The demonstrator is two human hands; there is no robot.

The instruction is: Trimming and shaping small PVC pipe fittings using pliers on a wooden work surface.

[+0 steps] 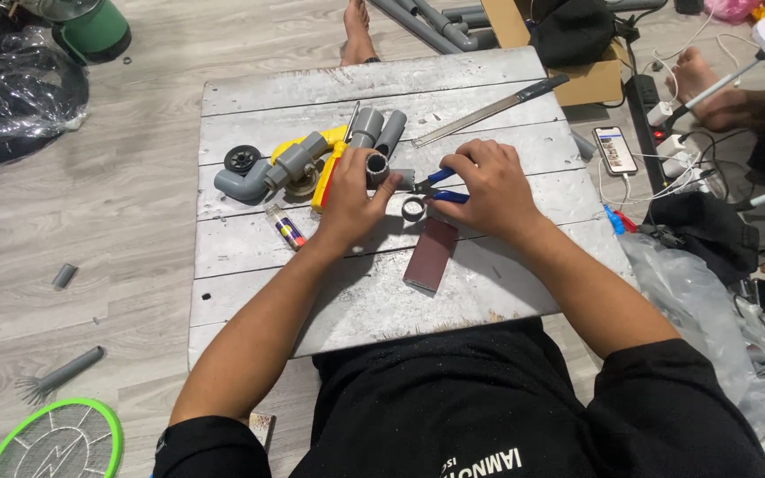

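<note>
My left hand (pixel 353 196) grips a short grey pipe fitting (pixel 377 166) on the whitewashed wooden board (pixel 489 292). My right hand (pixel 486 188) holds blue-handled pliers (pixel 436 184), whose jaws point left toward the fitting. A small grey ring (pixel 413 209) lies on the board between my hands. Just below it rests a strip of brown sandpaper (pixel 429 254). Behind my left hand lie two short grey pipes (pixel 379 130) and an assembled grey elbow piece (pixel 263 174) beside a yellow tool (pixel 325 168).
A long metal file with a black handle (pixel 491 108) lies at the board's far side, a small glue tube (pixel 285 227) at its left. A phone (pixel 614 149), power strip and cables sit on the right floor. Another person's feet show beyond. A green racket (pixel 55 440) lies lower left.
</note>
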